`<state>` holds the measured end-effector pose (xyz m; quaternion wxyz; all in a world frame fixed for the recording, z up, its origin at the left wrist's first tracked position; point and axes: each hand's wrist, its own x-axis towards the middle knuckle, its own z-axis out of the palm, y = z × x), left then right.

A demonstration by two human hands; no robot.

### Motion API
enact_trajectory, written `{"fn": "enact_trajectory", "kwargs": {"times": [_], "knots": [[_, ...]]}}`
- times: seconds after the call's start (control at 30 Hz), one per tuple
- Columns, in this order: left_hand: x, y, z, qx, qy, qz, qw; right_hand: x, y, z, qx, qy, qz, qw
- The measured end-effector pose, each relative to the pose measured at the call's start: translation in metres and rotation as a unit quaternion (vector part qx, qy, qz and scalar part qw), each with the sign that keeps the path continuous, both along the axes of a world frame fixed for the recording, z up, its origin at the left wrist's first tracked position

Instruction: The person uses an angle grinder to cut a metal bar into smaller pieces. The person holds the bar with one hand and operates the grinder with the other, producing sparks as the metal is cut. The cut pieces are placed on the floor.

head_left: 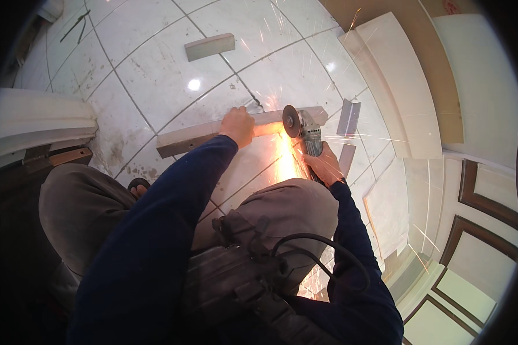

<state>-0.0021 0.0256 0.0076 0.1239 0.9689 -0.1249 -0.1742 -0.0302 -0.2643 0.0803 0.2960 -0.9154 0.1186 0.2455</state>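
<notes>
grey metal bar lies on the tiled floor, the left hand closed over it, seemingly for steadiness; the right hand wraps the sparking grinder.

The left arm stretches forward, left hand curled, its back upward; the right arm bends, right hand closed, fingertips apparently hidden. Both knees are bent.

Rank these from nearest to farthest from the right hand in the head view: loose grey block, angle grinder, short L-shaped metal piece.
1. Angle grinder: in the right hand.
2. Short L-shaped metal piece: beyond, slightly right.
3. Loose grey block: farther off, left.
</notes>
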Motion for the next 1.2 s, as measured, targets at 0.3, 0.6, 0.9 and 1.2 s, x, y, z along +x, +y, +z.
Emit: {"fn": "enact_trajectory", "kwargs": {"times": [0.3, 0.6, 0.9, 1.2], "knots": [[0.0, 0.0, -0.002, -0.007, 0.002, 0.0, 1.0, 0.007, -0.005, -0.014, -0.026, 0.013, 0.011, 1.0], [0.001, -0.002, 0.002, -0.011, 0.007, 0.006, 1.0, 0.004, -0.007, -0.011, -0.038, 0.019, 0.024, 0.999], [0.0, -0.004, -0.004, -0.005, 0.001, 0.029, 1.0, -0.004, -0.005, -0.006, -0.05, -0.018, 0.037, 0.998], [0.001, -0.006, -0.001, -0.026, -0.002, 0.036, 0.999, 0.006, -0.011, -0.016, -0.015, -0.039, 0.046, 0.998]]}}
